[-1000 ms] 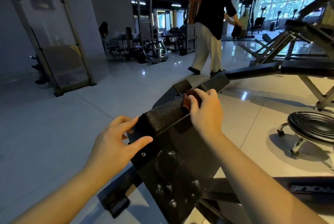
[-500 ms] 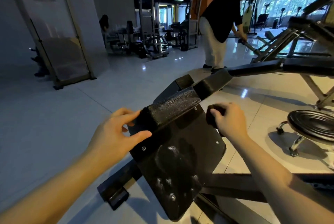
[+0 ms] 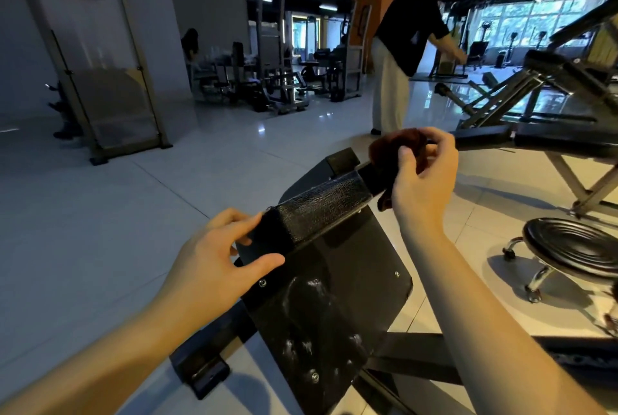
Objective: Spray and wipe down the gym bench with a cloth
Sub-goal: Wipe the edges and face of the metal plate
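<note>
Wiping step. Our left hand (image 3: pixel 214 260) grips the near corner of the gym bench (image 3: pixel 327 204), fingers over the pad and thumb on the side panel. Our right hand (image 3: pixel 424 190) pinches the bunched cloth (image 3: pixel 396 147) just above the pad, beyond the left hand. Next, we judge, the cloth must come down flat on the pad. Half a second earlier the right hand held it lower, beside the panel's right edge

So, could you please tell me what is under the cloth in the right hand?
The cloth, held by the right hand, sits over the bench pad's black upper edge; the patch it covers is hidden.
</note>
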The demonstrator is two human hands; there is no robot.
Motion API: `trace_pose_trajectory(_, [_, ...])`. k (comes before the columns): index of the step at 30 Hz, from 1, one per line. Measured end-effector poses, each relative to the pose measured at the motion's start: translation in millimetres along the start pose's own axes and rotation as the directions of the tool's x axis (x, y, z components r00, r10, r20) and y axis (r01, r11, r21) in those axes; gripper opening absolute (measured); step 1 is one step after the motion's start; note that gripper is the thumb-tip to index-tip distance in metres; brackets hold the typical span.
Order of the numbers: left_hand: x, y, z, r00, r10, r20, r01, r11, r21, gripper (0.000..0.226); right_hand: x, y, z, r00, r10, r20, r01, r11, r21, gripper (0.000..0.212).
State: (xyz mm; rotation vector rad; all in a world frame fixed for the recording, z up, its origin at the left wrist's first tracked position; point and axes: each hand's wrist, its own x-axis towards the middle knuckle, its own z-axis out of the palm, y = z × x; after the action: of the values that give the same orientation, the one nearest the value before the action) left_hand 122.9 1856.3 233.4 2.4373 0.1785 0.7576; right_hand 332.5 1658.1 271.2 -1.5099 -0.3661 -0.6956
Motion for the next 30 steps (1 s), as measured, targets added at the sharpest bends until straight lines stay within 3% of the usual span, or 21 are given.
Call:
trace_pose_trajectory(4, [0,-1,-2,1.0,0.0,0.014,0.0,1.0,0.008,0.072,-37,4,15,0.971,0.024,0.237,-0.023,1.0,-0.005,0.028])
trace_pose_trajectory(6, [0,-2,-4,1.0,0.001,0.018,-0.001,1.0,-0.001,0.073,-40,4,13,0.958,-0.005,0.288,0.011,1.0,-0.019,0.018])
trace_pose_trajectory(8, [0,-2,-5,1.0,0.0,0.019,0.0,1.0,0.006,0.07,-34,3,6,0.952,-0.011,0.306,0.018,1.0,-0.02,0.013])
trace_pose_trajectory(11, [2,0,-5,1.0,-0.008,0.022,0.008,1.0,0.015,0.064,-30,10,1,0.957,0.028,0.289,0.005,0.993,-0.115,0.026])
trace_pose_trajectory(17, [5,2,-3,0.999,-0.037,0.009,0.037,0.999,0.006,0.062,-25,7,4,0.924,0.213,0.317,-0.142,0.962,-0.233,0.042])
trace_pose_trajectory(20, [3,3,-3,0.999,-0.039,0.007,0.039,0.999,-0.005,0.067,-30,-5,6,0.932,0.135,0.338,0.006,0.922,-0.387,0.024])
trace_pose_trajectory(24, [2,3,-5,0.999,-0.047,0.013,0.047,0.999,-0.01,0.064,-66,-30,11,0.914,-0.069,0.399,0.228,0.903,-0.365,0.017])
trace_pose_trajectory(30, [3,-3,-7,0.998,-0.052,0.045,0.053,0.998,-0.041,0.063,-96,-26,6,0.736,-0.383,0.558,0.573,0.791,-0.214,0.035])
